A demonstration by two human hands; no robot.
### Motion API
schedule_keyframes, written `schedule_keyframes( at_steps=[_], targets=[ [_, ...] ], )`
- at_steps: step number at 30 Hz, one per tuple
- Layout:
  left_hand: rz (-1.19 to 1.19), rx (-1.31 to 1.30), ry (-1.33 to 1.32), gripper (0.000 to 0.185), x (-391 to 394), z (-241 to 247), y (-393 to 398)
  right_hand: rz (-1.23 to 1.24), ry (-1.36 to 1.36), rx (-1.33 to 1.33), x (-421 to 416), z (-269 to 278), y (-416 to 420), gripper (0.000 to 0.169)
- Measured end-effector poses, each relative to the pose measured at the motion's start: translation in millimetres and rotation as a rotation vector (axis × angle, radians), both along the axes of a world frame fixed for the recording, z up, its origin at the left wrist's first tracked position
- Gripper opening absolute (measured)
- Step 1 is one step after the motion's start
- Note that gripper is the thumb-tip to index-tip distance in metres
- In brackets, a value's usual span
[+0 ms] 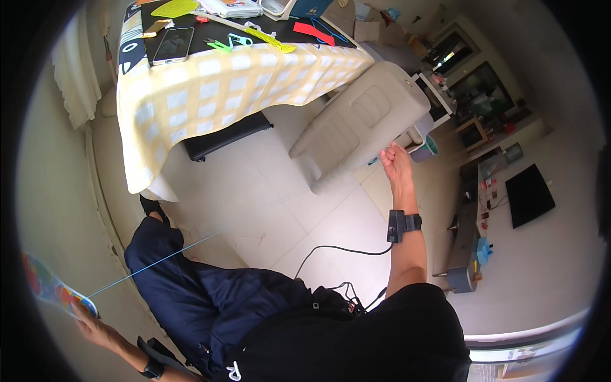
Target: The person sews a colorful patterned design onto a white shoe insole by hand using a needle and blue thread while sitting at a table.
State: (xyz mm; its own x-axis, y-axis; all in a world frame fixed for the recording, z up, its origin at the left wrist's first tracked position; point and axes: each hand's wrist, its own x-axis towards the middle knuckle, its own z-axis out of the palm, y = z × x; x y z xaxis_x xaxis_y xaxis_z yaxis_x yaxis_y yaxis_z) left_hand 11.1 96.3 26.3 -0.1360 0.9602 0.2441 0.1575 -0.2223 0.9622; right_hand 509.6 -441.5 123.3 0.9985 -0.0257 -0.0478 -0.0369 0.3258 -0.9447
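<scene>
At the far left my left hand (90, 327) grips the end of a flat, colourful printed piece (59, 291), whose outer part is blurred. From its edge a thin blue thread (155, 265) stretches up and to the right across my lap. The thread turns faint over the floor, in line with my right hand (396, 162). That hand is raised on an outstretched arm in front of the beige chair, its fingers closed, apparently pinching the thread's far end. A black device is strapped to my right wrist.
A table with a checked cloth (205, 95) holds a phone (174, 45), green thread snips (218, 45), a yellow-green fly swatter (174, 8) and red strips (312, 32). A beige plastic chair (353, 119) stands beside it. A black cable hangs from my right wrist. The wall is close on the left.
</scene>
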Motion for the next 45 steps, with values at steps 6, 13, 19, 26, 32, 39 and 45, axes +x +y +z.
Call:
schedule_keyframes(
  at_steps=[6,13,19,26,32,39,45],
  targets=[
    [-0.115,0.044,-0.043,0.046,-9,-9,6,-0.167,-0.022,-0.123,-7,-11,-9,0.005],
    [-0.042,-0.079,-0.343,0.049,-2,-8,14,-0.360,-0.243,-0.455,-12,-28,-5,0.011],
    [-0.019,-0.158,-0.492,0.051,-7,-6,16,-0.318,-0.266,-0.518,-10,-40,2,0.014],
    [-0.004,-0.133,-0.413,0.053,-7,13,-1,-0.189,-0.408,-0.656,10,-67,35,0.012],
    [-0.432,-0.167,-0.425,0.030,76,46,-64,0.298,-0.391,-0.605,-98,-47,177,0.012],
    [-0.464,-0.188,-0.470,0.038,62,52,-97,0.912,-0.752,-0.479,-280,-5,318,0.017],
    [-0.462,-0.130,-0.390,0.037,60,45,-103,0.971,-0.985,-0.522,-317,-10,345,0.025]
  ],
)
